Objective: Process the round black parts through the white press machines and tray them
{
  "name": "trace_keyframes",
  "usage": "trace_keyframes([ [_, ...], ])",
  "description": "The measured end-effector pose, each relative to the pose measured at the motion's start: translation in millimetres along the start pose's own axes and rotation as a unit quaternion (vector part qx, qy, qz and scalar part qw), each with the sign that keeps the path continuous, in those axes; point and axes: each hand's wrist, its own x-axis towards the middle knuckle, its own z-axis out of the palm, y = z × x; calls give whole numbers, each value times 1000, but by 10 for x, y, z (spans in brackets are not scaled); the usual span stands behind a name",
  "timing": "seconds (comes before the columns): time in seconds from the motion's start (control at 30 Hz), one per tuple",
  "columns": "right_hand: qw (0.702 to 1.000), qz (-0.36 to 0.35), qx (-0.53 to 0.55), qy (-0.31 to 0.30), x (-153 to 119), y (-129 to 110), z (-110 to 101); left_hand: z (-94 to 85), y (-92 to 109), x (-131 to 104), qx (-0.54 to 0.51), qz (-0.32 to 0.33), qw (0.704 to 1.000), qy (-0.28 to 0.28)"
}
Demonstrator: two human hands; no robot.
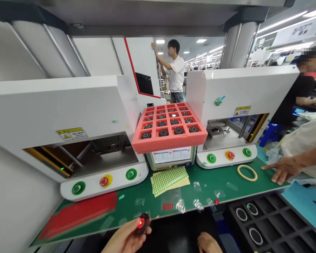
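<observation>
So I had two white benchtop machines (89,102) filling the left and right of the frame, both on a green work surface (137,189). At lower right was a black compartment tray (274,225) with three silvery-rimmed round pieces showing. Mid-frame, a pink foam tray (171,140) full of round black parts sat above a small monitor (173,156), between the machines. Green-dot sticker sheets (170,180) overlapped just below the monitor. Over on the right, someone else's hand (284,169) had its fingertips on the green surface, near a pale yellow ring (247,173).

My left hand (130,237), bottom centre-left, was pinching a dark round part (143,224) with a red light glowing on it. My right hand (208,242) was at the bottom edge, fingers curled; couldn't tell if it held anything.
</observation>
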Motion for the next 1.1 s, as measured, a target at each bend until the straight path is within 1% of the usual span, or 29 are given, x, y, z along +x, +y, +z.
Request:
trace_keyframes([
  [0.03,1000,-7,19,1,-25,-43,17,98,-93,-147,13,10,999,-31],
  [0.07,999,-12,40,2,-27,-103,28,191,-165,-278,24,37,997,-56],
  [0.1,998,-13,61,5,-4,-185,28,278,-224,-390,32,80,994,-67],
  [0.13,997,-10,82,9,43,-294,12,355,-274,-487,40,133,988,-63],
  [0.2,992,5,125,24,192,-589,-91,480,-363,-642,60,247,967,-30],
  [0.27,984,21,171,41,376,-951,-302,571,-445,-764,98,332,938,-1],
  [0.37,968,26,241,68,616,-1477,-750,676,-548,-911,152,412,898,-6],
  [0.43,934,-11,346,93,704,-1738,-1040,732,-593,-985,175,445,878,-20],
  [0.5,908,-45,405,101,729,-1901,-1256,774,-618,-1036,200,469,860,-32],
  [0.57,901,-62,418,101,712,-1977,-1383,795,-624,-1069,230,491,839,-38],
  [0.63,902,-68,414,102,681,-1996,-1444,802,-619,-1088,259,508,820,-43],
  [0.77,903,-74,410,102,642,-1988,-1492,808,-603,-1098,289,538,790,-60],
  [0.9,902,-105,406,108,646,-1981,-1544,816,-601,-1088,282,569,769,-81],
  [0.97,900,-108,412,89,655,-1961,-1574,817,-604,-1084,279,572,766,-92],
  [1.1,897,-95,432,16,661,-1895,-1615,815,-605,-1079,283,568,764,-117],
])
